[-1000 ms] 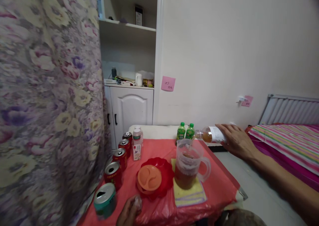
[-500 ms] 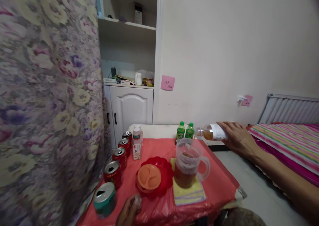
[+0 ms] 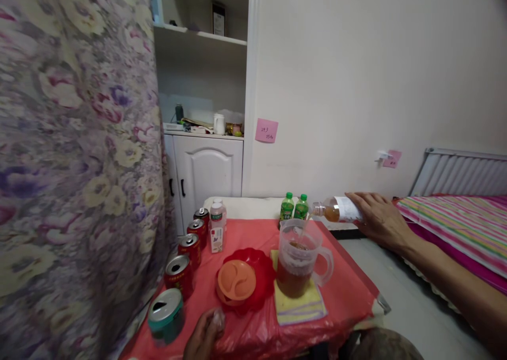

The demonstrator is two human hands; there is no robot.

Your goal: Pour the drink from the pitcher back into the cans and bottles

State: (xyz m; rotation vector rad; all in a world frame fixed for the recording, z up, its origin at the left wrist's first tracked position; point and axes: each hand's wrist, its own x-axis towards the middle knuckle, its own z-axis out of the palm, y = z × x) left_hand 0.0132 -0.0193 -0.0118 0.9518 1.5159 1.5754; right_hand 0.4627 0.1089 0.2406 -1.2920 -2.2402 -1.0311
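My right hand (image 3: 376, 218) is wrapped round a clear bottle (image 3: 336, 210) with a white label, tilted with its mouth toward the left. Brownish liquid runs from it into the clear plastic pitcher (image 3: 295, 275), partly filled with brown, frothy liquid. The pitcher stands on a folded yellow cloth (image 3: 301, 310), its handle to the right. Near the front edge of the table my left hand (image 3: 205, 332) is closed on a small, translucent thing I cannot make out. An orange divided dish (image 3: 236, 280) lies in a red scalloped plate (image 3: 264, 280) between hand and pitcher.
On the red-covered table (image 3: 344, 296), several opened cans (image 3: 179, 276) line the left side. Pink-white bottles (image 3: 217, 230) stand beside them; two green bottles (image 3: 287, 210) are behind the pitcher. A floral curtain (image 3: 79, 164) hangs at left, a bed (image 3: 463, 217) at right.
Liquid still runs from the tilted bottle into the pitcher. The whole view has shifted very slightly; both hands keep their holds.
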